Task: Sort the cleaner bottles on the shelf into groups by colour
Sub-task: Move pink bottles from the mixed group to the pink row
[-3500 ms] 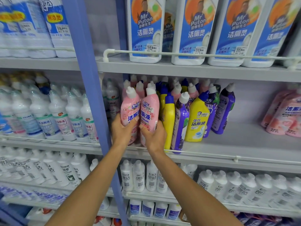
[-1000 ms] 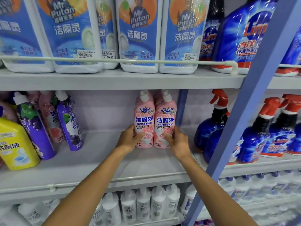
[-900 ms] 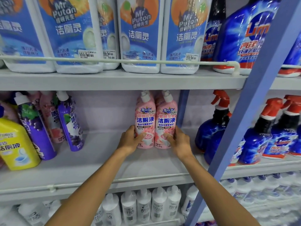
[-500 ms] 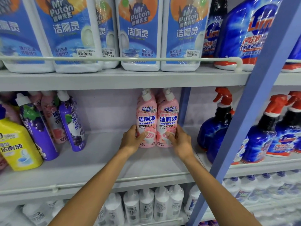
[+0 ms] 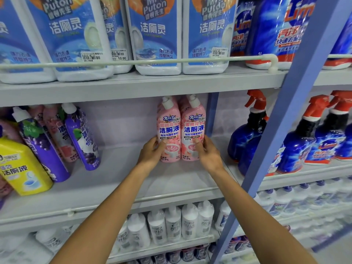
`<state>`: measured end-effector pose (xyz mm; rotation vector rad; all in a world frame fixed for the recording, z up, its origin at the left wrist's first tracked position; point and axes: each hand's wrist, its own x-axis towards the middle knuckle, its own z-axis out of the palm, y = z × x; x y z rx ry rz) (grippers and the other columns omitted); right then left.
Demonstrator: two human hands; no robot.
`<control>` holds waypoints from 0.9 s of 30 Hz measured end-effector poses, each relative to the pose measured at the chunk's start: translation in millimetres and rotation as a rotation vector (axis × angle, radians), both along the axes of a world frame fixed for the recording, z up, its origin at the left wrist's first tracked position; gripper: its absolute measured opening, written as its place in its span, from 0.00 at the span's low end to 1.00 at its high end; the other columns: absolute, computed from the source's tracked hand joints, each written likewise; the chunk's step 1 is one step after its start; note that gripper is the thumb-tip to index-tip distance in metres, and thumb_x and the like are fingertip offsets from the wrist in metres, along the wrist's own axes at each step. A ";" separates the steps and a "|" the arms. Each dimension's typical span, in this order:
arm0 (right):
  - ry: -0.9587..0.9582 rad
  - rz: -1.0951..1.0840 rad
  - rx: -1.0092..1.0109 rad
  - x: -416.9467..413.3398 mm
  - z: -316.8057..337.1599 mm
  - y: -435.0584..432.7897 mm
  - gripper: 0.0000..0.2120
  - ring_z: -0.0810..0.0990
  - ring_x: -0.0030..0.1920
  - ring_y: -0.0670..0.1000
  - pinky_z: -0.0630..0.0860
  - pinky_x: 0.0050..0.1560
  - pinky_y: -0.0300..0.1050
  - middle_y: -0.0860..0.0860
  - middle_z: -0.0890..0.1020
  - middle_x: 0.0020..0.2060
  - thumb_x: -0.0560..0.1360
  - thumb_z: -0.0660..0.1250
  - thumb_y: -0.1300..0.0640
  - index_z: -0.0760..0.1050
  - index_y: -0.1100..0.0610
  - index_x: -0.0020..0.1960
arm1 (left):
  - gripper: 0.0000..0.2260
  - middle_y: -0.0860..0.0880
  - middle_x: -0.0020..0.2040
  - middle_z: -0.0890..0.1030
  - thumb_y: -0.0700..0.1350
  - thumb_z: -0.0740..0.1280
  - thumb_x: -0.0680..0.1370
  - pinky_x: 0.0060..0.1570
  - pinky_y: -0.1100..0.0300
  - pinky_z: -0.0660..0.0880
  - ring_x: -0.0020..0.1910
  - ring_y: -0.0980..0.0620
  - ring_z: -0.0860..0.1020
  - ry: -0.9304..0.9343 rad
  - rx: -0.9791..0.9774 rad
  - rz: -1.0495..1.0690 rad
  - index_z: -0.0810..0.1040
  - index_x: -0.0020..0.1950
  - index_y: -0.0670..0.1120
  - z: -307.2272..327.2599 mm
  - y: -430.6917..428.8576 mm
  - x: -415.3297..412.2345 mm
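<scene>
Two pink cleaner bottles stand upright side by side at the back right of the middle shelf. My left hand grips the left pink bottle low on its left side. My right hand grips the right pink bottle low on its right side. More pink bottles stand behind them, mostly hidden. At the shelf's left lean two purple bottles, a pink bottle between them, and a yellow bottle.
A blue upright post crosses the right. Blue spray bottles with red triggers stand beyond the divider. Large white and blue jugs fill the shelf above behind a rail. White bottles line the shelf below.
Since 3.5 s ago both pink bottles went from the mixed group at the left to the shelf's right end. Over the last second my hands stay on them with little movement.
</scene>
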<state>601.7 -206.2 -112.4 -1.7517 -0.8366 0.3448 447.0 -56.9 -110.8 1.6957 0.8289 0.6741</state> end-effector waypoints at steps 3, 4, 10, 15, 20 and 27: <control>0.004 -0.049 0.015 -12.3 -3.5 -3.2 0.18 0.82 0.55 0.47 0.77 0.58 0.45 0.47 0.84 0.57 0.83 0.58 0.40 0.74 0.50 0.65 | 0.31 0.54 0.72 0.75 0.64 0.66 0.80 0.72 0.53 0.71 0.70 0.54 0.75 -0.057 -0.058 0.068 0.70 0.78 0.49 5.5 -6.8 -10.8; 0.018 -0.052 0.016 -18.5 -4.2 -5.3 0.16 0.82 0.56 0.48 0.77 0.58 0.45 0.47 0.84 0.57 0.84 0.58 0.41 0.74 0.49 0.63 | 0.30 0.52 0.75 0.73 0.60 0.64 0.82 0.74 0.52 0.69 0.73 0.53 0.72 -0.063 -0.065 0.100 0.67 0.80 0.47 6.9 -9.1 -16.7; 0.114 -0.024 0.069 -82.4 4.0 -5.4 0.23 0.77 0.64 0.46 0.71 0.61 0.34 0.46 0.78 0.65 0.85 0.56 0.42 0.70 0.54 0.73 | 0.25 0.52 0.78 0.70 0.54 0.64 0.84 0.70 0.64 0.64 0.75 0.53 0.70 -0.144 -0.038 0.229 0.67 0.80 0.47 5.5 -16.0 -84.0; 0.102 0.055 0.069 -162.2 11.9 22.8 0.23 0.70 0.73 0.51 0.63 0.68 0.41 0.50 0.74 0.72 0.86 0.54 0.45 0.68 0.55 0.77 | 0.21 0.50 0.74 0.74 0.52 0.62 0.85 0.66 0.71 0.66 0.75 0.52 0.70 -0.163 0.054 0.290 0.71 0.77 0.45 8.2 3.0 -193.2; 0.172 0.172 0.043 -260.6 11.4 66.1 0.32 0.67 0.77 0.51 0.58 0.79 0.51 0.49 0.71 0.76 0.82 0.54 0.34 0.67 0.52 0.77 | 0.22 0.50 0.73 0.76 0.53 0.63 0.84 0.73 0.55 0.70 0.69 0.55 0.74 -0.200 0.059 0.426 0.73 0.76 0.45 15.9 18.9 -335.5; 0.235 0.432 0.103 -410.8 14.5 121.4 0.31 0.75 0.69 0.44 0.68 0.75 0.57 0.43 0.79 0.67 0.77 0.54 0.29 0.76 0.46 0.70 | 0.21 0.47 0.71 0.78 0.54 0.65 0.84 0.74 0.49 0.70 0.71 0.51 0.76 -0.212 0.065 0.655 0.74 0.75 0.47 14.4 44.4 -488.4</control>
